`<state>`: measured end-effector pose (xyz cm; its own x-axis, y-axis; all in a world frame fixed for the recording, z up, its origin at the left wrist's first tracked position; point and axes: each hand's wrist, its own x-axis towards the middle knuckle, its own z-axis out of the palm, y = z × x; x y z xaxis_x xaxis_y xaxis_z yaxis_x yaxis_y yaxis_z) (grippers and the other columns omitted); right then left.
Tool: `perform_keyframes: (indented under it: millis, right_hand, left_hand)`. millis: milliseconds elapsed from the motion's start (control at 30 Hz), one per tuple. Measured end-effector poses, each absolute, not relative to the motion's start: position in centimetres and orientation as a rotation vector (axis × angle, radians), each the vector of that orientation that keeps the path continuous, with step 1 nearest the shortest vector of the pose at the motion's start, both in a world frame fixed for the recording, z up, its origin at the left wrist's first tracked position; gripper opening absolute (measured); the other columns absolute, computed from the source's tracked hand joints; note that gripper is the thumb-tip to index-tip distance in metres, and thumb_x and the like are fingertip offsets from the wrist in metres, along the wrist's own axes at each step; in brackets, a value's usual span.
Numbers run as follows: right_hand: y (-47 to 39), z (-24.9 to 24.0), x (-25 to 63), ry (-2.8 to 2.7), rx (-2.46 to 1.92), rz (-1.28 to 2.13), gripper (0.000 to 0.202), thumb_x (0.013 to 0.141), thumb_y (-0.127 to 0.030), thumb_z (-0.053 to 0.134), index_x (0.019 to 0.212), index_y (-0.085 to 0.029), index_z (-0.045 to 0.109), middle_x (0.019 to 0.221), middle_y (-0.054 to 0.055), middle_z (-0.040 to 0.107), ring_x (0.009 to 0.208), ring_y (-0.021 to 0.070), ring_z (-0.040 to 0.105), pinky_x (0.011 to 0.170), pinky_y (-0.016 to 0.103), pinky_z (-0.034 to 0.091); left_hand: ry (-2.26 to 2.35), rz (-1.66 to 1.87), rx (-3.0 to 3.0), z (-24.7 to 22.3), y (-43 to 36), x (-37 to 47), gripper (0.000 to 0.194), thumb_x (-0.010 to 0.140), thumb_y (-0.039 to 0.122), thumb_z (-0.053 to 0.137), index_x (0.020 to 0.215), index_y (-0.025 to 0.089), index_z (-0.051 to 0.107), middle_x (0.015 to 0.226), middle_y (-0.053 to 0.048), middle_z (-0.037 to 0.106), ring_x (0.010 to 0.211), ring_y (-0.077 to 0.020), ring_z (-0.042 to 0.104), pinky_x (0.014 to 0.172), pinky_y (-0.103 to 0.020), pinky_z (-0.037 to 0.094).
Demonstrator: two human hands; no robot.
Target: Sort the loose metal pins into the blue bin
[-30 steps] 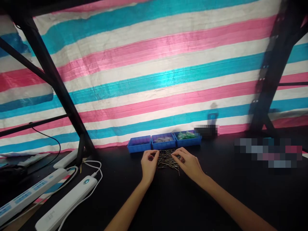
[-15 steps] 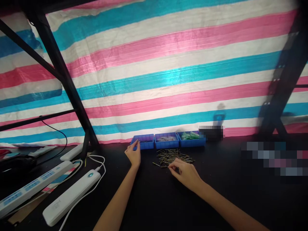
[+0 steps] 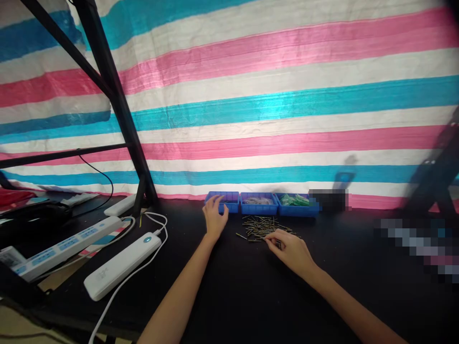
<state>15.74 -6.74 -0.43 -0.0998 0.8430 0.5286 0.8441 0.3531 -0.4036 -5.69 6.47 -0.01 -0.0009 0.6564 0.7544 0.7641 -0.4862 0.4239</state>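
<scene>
My left hand (image 3: 215,220) reaches over the near edge of the left blue bin (image 3: 234,209), its fingers and thumb spread apart. Small dark pieces lie in that bin, too small to name. On the black tabletop, in front of the bins, is a loose pile of thin brassy and dark metal rods (image 3: 261,223). At the pile's near right edge, my right hand (image 3: 292,249) has thumb and forefinger pinched together; what is between the fingertips is hidden. One single rod (image 3: 241,236) lies apart, left of the pile.
A middle blue bin (image 3: 258,209) holds clear plastic pieces; a right blue bin (image 3: 298,211) holds green ones. To the left lie a white power bank (image 3: 122,267) with a cable and a white power strip (image 3: 68,246). A black frame post (image 3: 125,114) stands before the striped sheet (image 3: 251,110).
The view has shifted, so everything appears further right. My left hand has gone from a near pinch to spread fingers at the left bin. My right hand stays pinched by the pile.
</scene>
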Motion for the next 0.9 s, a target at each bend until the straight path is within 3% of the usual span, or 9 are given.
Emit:
perform_keyframes:
  millis: [133, 233, 333, 433, 633, 767, 900]
  right_hand:
    - [-6.7, -0.6, 15.8, -1.929, -1.486, -0.001, 0.017, 0.08, -0.03, 0.048, 0.08, -0.027, 0.065, 0.068, -0.003, 0.061, 0.053, 0.0106, 0.054, 0.048, 0.022, 0.036]
    - [-6.7, -0.4, 15.7, -1.937, -1.49, 0.017, 0.017, 0.08, -0.029, 0.048, 0.08, -0.027, 0.065, 0.068, -0.003, 0.061, 0.054, 0.0108, 0.054, 0.049, 0.021, 0.036]
    - [-6.8, 0.0, 15.8, -1.947, -1.473, 0.015, 0.017, 0.081, -0.028, 0.048, 0.08, -0.026, 0.065, 0.068, -0.003, 0.061, 0.054, 0.0106, 0.054, 0.05, 0.021, 0.037]
    - [-6.9, 0.2, 15.8, -1.95, -1.452, -0.004, 0.017, 0.081, -0.027, 0.047, 0.08, -0.026, 0.065, 0.069, -0.003, 0.061, 0.053, 0.0099, 0.054, 0.051, 0.021, 0.037]
    - [-7.3, 0.3, 15.3, -1.991, -1.409, 0.002, 0.018, 0.082, -0.027, 0.047, 0.078, -0.025, 0.065, 0.069, -0.003, 0.061, 0.054, 0.0095, 0.054, 0.052, 0.021, 0.036]
    - [-7.4, 0.2, 15.0, -2.004, -1.394, 0.054, 0.017, 0.082, -0.025, 0.049, 0.081, -0.025, 0.065, 0.071, -0.003, 0.062, 0.055, 0.009, 0.054, 0.054, 0.021, 0.036]
    - [-7.3, 0.0, 15.1, -2.003, -1.412, 0.102, 0.017, 0.081, -0.025, 0.048, 0.08, -0.024, 0.066, 0.072, -0.003, 0.063, 0.058, 0.0095, 0.055, 0.056, 0.021, 0.036]
  left_hand:
    - [-1.295, -1.274, -2.5, 0.0, 4.2, -4.1, 0.014, 0.077, 0.025, 0.05, 0.082, 0.02, 0.063, 0.089, -0.006, 0.058, 0.09, -0.0198, 0.054, 0.082, -0.031, 0.037]
    - [-1.167, -1.135, -2.673, -0.5, 2.7, -2.7, 0.016, 0.073, 0.031, 0.055, 0.062, 0.02, 0.059, 0.073, -0.003, 0.056, 0.073, -0.0161, 0.055, 0.067, -0.026, 0.04]
    - [-1.188, -1.112, -2.719, -0.6, 1.9, -2.3, 0.017, 0.075, 0.035, 0.053, 0.068, 0.021, 0.059, 0.081, -0.002, 0.056, 0.071, -0.0146, 0.055, 0.058, -0.024, 0.037]
    - [-1.426, -1.214, -2.706, -0.2, 2.4, -3.3, 0.019, 0.078, 0.038, 0.049, 0.078, 0.023, 0.061, 0.09, -0.001, 0.055, 0.074, -0.0137, 0.055, 0.059, -0.024, 0.036]
    - [-1.616, -1.156, -2.97, 0.4, 4.8, -6.0, 0.03, 0.067, 0.051, 0.058, 0.065, 0.022, 0.066, 0.065, -0.001, 0.058, 0.059, -0.0142, 0.049, 0.053, -0.024, 0.034]
    - [-1.523, -1.002, -3.247, 0.8, 5.3, -7.0, 0.031, 0.054, 0.048, 0.069, 0.071, 0.023, 0.072, 0.067, -0.002, 0.063, 0.06, -0.0149, 0.051, 0.053, -0.023, 0.037]
    - [-1.426, -0.922, -3.387, 1.0, 5.3, -7.3, 0.027, 0.054, 0.043, 0.072, 0.074, 0.025, 0.073, 0.076, -0.002, 0.066, 0.065, -0.0154, 0.054, 0.057, -0.024, 0.039]
